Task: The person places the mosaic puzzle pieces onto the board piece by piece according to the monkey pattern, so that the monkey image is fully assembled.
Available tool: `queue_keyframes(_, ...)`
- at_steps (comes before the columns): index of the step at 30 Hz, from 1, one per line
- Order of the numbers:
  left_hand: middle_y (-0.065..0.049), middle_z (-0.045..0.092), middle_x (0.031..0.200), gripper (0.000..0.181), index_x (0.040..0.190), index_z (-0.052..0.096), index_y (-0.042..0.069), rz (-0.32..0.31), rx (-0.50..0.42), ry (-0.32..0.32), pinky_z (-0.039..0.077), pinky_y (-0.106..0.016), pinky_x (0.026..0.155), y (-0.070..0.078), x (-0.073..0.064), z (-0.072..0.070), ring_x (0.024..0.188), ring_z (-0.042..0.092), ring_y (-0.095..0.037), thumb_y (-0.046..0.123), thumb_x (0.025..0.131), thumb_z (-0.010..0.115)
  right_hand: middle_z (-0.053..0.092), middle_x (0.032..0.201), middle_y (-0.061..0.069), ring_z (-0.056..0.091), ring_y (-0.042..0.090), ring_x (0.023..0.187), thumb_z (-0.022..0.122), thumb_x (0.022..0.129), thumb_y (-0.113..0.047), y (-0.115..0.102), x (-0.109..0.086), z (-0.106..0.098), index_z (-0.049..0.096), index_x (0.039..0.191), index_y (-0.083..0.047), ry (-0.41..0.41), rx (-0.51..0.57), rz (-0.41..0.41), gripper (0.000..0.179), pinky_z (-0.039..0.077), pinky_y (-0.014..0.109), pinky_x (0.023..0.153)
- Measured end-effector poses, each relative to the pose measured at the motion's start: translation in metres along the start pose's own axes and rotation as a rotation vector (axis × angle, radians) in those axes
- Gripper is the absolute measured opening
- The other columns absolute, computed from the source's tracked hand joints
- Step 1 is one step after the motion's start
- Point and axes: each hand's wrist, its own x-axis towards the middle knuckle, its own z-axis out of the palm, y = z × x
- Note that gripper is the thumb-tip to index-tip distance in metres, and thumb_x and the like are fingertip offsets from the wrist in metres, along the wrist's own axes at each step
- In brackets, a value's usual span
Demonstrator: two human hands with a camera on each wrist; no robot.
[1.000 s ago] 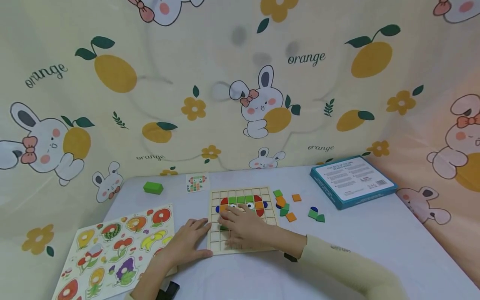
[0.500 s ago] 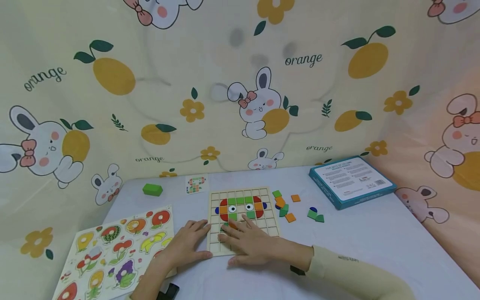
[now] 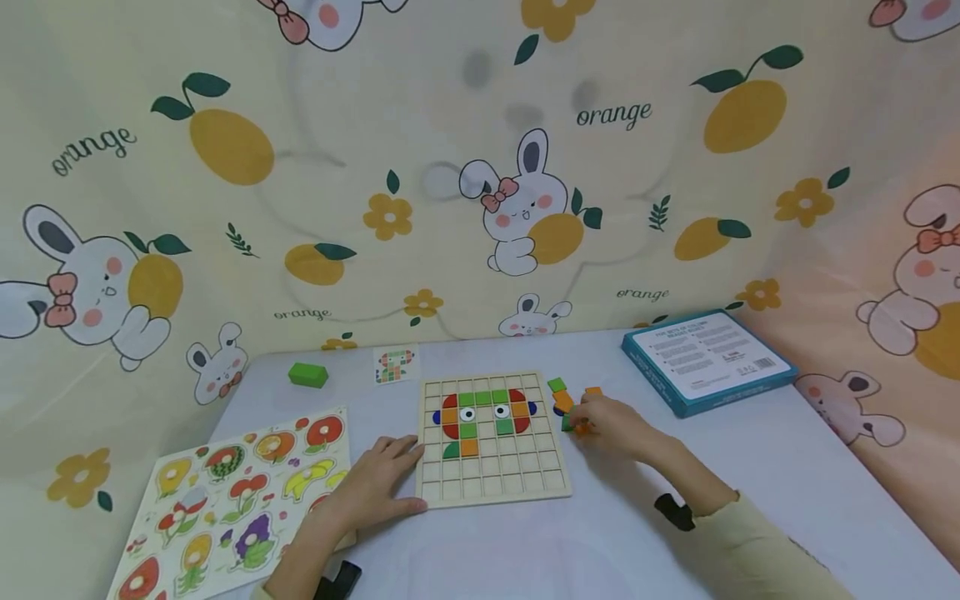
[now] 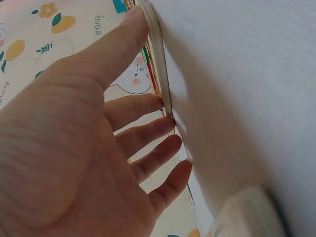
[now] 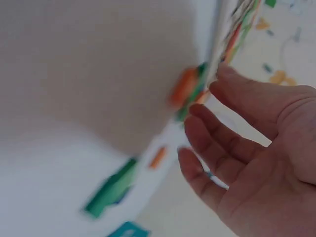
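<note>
A wooden grid board lies mid-table, bearing red, green, orange and blue tiles and two eye tiles arranged like a face. Below them sit a rounded green tile and an orange square tile. My left hand rests at the board's left edge, its thumb and fingertips against the rim. Right of the board, my right hand reaches over loose tiles, fingers bent downward. In the right wrist view an orange tile lies near its fingertips, and thumb and fingers are apart. Blur hides any contact.
A small pattern card and a green block lie behind the board. The fruit puzzle board is at the left, partly under my left forearm. A teal box stands at the back right.
My right hand has lifted off the board and moved right to the loose tiles, uncovering the orange square tile beside the rounded green one. My left hand has stayed at the board's edge.
</note>
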Motion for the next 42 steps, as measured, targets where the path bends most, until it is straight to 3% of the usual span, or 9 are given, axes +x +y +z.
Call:
queue_keyframes(3, -0.015, 0.047, 0.149, 0.084, 0.143, 0.053, 0.005, -0.001, 0.006, 0.002, 0.041, -0.054, 0.105, -0.001, 0.000, 0.000, 0.130, 0.044, -0.034, 0.056, 0.080, 0.077, 0.056, 0.085, 0.001, 0.048, 0.015, 0.074, 0.081, 0.081, -0.003, 0.013, -0.004, -0.002, 0.075, 0.099, -0.006, -0.062, 0.071, 0.027, 0.020, 0.043, 0.028, 0.064)
queue_keyframes(8, -0.015, 0.046, 0.149, 0.084, 0.143, 0.053, 0.006, 0.001, 0.005, 0.001, 0.041, -0.054, 0.105, -0.001, 0.001, 0.001, 0.130, 0.044, -0.034, 0.056, 0.080, 0.077, 0.056, 0.085, -0.001, 0.051, 0.016, 0.077, 0.081, 0.080, -0.001, 0.019, -0.004, 0.002, 0.072, 0.090, -0.009, -0.078, 0.127, 0.084, 0.016, 0.048, 0.031, 0.071)
queue_keyframes(12, -0.016, 0.046, 0.149, 0.084, 0.143, 0.053, 0.005, 0.006, -0.002, -0.004, 0.041, -0.055, 0.105, 0.000, 0.002, 0.001, 0.130, 0.044, -0.035, 0.055, 0.080, 0.078, 0.055, 0.079, -0.002, 0.051, 0.016, 0.075, 0.082, 0.079, -0.001, 0.020, -0.002, 0.001, 0.065, 0.086, -0.011, -0.099, 0.191, 0.116, 0.021, 0.046, 0.030, 0.067)
queue_keyframes(16, -0.015, 0.046, 0.149, 0.084, 0.143, 0.053, 0.005, 0.005, 0.001, -0.006, 0.041, -0.055, 0.104, 0.001, 0.002, 0.001, 0.130, 0.044, -0.035, 0.055, 0.080, 0.078, 0.055, 0.075, 0.000, 0.051, 0.016, 0.071, 0.076, 0.082, 0.004, 0.016, 0.007, 0.000, 0.061, 0.083, -0.008, -0.060, 0.331, 0.052, 0.019, 0.045, 0.027, 0.060)
queue_keyframes(20, -0.015, 0.046, 0.149, 0.084, 0.143, 0.053, 0.006, -0.005, 0.008, -0.006, 0.040, -0.054, 0.105, 0.000, 0.002, 0.002, 0.130, 0.044, -0.034, 0.055, 0.080, 0.078, 0.057, 0.079, 0.003, 0.052, 0.016, 0.067, 0.069, 0.087, 0.008, 0.000, 0.025, 0.004, 0.064, 0.090, -0.001, 0.006, 0.515, -0.037, 0.010, 0.048, 0.023, 0.055)
queue_keyframes(24, -0.014, 0.046, 0.150, 0.085, 0.144, 0.053, 0.007, -0.018, 0.002, -0.010, 0.040, -0.054, 0.106, 0.000, 0.001, 0.002, 0.130, 0.044, -0.034, 0.056, 0.079, 0.078, 0.059, 0.081, 0.004, 0.053, 0.015, 0.068, 0.068, 0.088, 0.009, -0.024, 0.045, 0.017, 0.067, 0.094, 0.002, -0.014, 0.604, -0.120, 0.009, 0.049, 0.023, 0.059)
queue_keyframes(28, -0.015, 0.046, 0.150, 0.085, 0.144, 0.053, 0.007, -0.019, -0.011, -0.013, 0.041, -0.054, 0.105, 0.000, 0.000, 0.003, 0.131, 0.043, -0.034, 0.056, 0.079, 0.078, 0.059, 0.078, 0.002, 0.053, 0.013, 0.070, 0.068, 0.087, 0.010, -0.049, 0.061, 0.031, 0.068, 0.092, 0.000, -0.063, 0.592, -0.157, 0.011, 0.048, 0.023, 0.062)
queue_keyframes(34, -0.015, 0.045, 0.150, 0.086, 0.144, 0.053, 0.007, -0.008, -0.007, -0.012, 0.041, -0.054, 0.105, -0.001, 0.001, 0.005, 0.131, 0.044, -0.034, 0.058, 0.080, 0.076, 0.065, 0.082, 0.002, 0.056, 0.013, 0.074, 0.070, 0.086, 0.009, -0.069, 0.071, 0.048, 0.071, 0.089, -0.003, -0.066, 0.506, -0.133, 0.012, 0.051, 0.024, 0.065)
queue_keyframes(42, -0.014, 0.045, 0.151, 0.085, 0.144, 0.053, 0.007, -0.017, 0.009, -0.003, 0.040, -0.054, 0.106, -0.002, 0.001, 0.002, 0.131, 0.043, -0.033, 0.058, 0.080, 0.076, 0.061, 0.085, -0.002, 0.053, 0.009, 0.075, 0.080, 0.084, -0.006, -0.084, 0.065, 0.049, 0.079, 0.088, -0.009, 0.008, 0.181, -0.157, 0.005, 0.047, 0.022, 0.061)
